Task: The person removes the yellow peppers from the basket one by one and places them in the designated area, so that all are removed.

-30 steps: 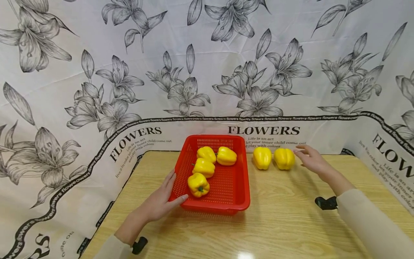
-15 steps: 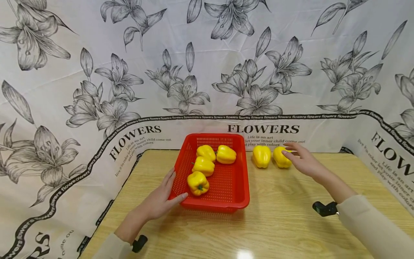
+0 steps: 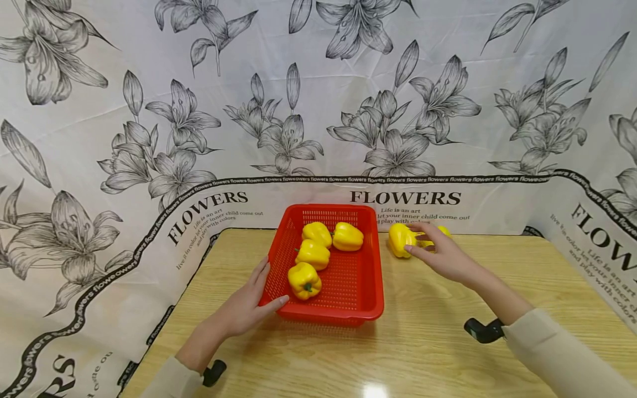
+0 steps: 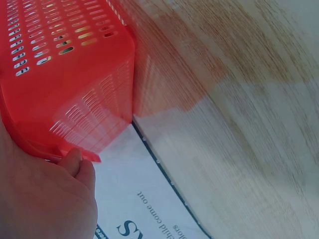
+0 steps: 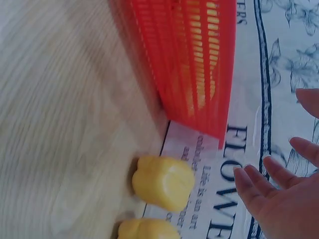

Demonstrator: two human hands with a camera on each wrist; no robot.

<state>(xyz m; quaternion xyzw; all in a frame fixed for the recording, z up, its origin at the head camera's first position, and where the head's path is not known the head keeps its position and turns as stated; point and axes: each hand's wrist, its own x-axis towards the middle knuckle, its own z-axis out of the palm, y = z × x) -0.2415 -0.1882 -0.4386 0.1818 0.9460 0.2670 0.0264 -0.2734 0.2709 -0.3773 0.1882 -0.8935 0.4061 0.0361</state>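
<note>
My left hand (image 3: 246,307) holds the near left corner of a red plastic basket (image 3: 328,314), thumb at the front rim and fingers along the side. In the left wrist view, fingers (image 4: 85,174) curl at the basket's rim. Several yellow bell peppers lie in the basket, one near its front (image 3: 304,282). Right of it, two more stand on the table: a left pepper (image 3: 400,241) and a right pepper (image 3: 444,230), mostly hidden behind my right hand (image 3: 443,257). That hand hovers with spread fingers; the right wrist view shows it apart from both peppers.
The wooden table (image 3: 418,342) reaches back to a white flower-printed cloth (image 3: 308,110) that hangs behind and on both sides. Black wrist-worn devices (image 3: 484,330) show below both forearms.
My right hand has moved left, from beside the right pepper to in front of it and close to the left one. The left hand and basket stay in place.
</note>
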